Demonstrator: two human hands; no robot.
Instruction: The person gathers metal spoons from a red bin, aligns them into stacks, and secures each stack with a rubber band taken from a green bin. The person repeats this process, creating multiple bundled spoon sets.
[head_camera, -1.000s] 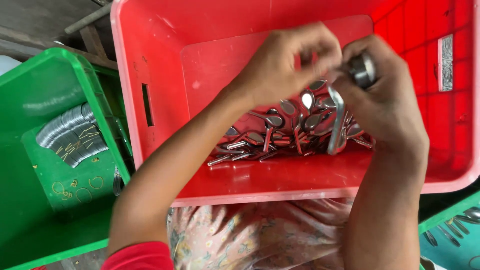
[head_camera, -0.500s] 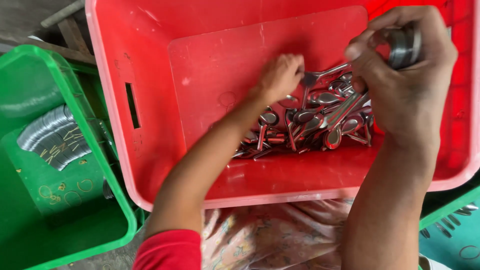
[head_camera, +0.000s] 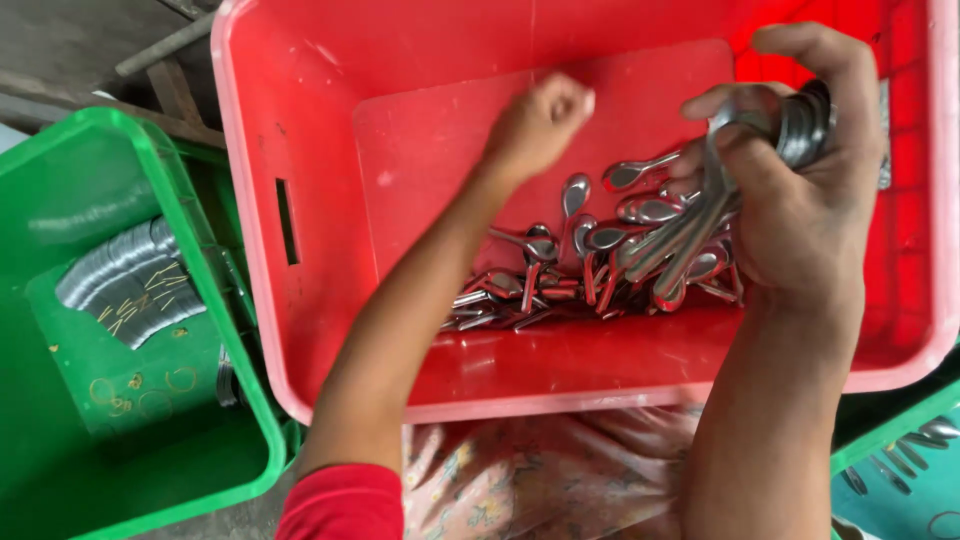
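Note:
A red plastic crate holds a loose pile of shiny metal spoons on its floor. My right hand is over the crate's right side. It grips a nested stack of spoons, whose handles hang down toward the pile. My left hand hovers above the bare crate floor, up and left of the pile. Its fingers are curled into a fist. The back of that hand faces me, so anything inside it is hidden.
A green crate stands to the left with a curved row of stacked metal pieces in it. Another green-rimmed crate with a few metal pieces shows at the lower right. Patterned cloth lies under my arms.
My left hand left my right hand, dipped into the spoon pile, and has now lifted up and left, closed. My right hand still grips the stack; its handles now hang toward the pile.

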